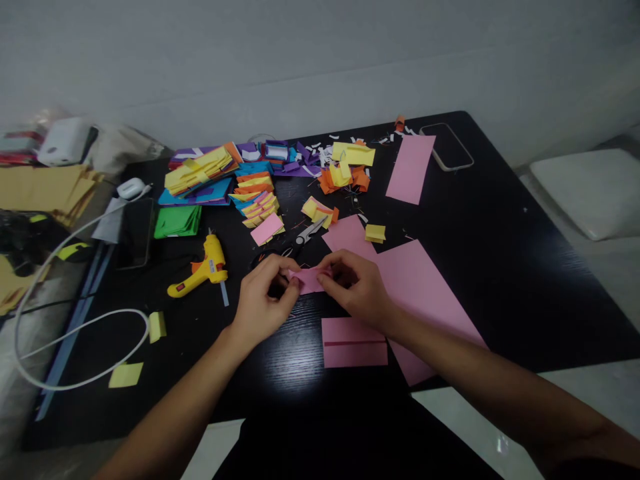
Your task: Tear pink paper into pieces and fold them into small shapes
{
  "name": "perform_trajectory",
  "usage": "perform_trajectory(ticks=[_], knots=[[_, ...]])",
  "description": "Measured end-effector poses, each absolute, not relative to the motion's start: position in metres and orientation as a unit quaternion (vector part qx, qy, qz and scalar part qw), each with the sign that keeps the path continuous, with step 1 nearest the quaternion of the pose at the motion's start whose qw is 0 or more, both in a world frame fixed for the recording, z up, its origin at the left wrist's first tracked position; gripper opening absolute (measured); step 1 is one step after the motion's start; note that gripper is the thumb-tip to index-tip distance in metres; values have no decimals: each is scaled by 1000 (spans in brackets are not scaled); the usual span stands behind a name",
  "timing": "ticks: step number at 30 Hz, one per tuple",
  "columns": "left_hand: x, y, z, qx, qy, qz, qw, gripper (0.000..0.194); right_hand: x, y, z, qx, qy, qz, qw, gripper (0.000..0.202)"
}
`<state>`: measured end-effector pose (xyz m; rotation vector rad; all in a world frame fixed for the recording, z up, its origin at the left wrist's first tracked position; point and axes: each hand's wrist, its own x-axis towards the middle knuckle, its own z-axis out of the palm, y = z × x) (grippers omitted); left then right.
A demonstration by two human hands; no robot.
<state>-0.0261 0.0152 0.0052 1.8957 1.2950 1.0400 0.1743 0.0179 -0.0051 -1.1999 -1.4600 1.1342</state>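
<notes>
A small pink paper strip [310, 281] is stretched between my two hands above the dark table. My left hand [265, 297] pinches its left end between thumb and fingers. At the right end, my right hand [357, 287] grips it the same way. Just behind my hands lie scissors [311, 231] with open-looking handles partly hidden by my left hand. Below my right hand rests a pink rectangle [355, 353] with a darker line across it. A large pink sheet [430, 300] lies partly under my right forearm.
A yellow glue gun [203, 268] lies left of my hands, near a white cable [83, 383]. Folded coloured papers [257, 193], a green stack [179, 221] and paper scraps [345, 177] fill the back. A phone-shaped frame [447, 147] sits at the back right.
</notes>
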Motion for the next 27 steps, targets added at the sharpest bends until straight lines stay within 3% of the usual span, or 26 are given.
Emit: perform_trajectory(ticks=[21,27], knots=[[-25,14,2,692,456,408,383,11,176,18,-2,-444,-636,438,455,6],[-24,13,2,640,468,423,438,7,176,18,-3,-434,-596,484,471,8]])
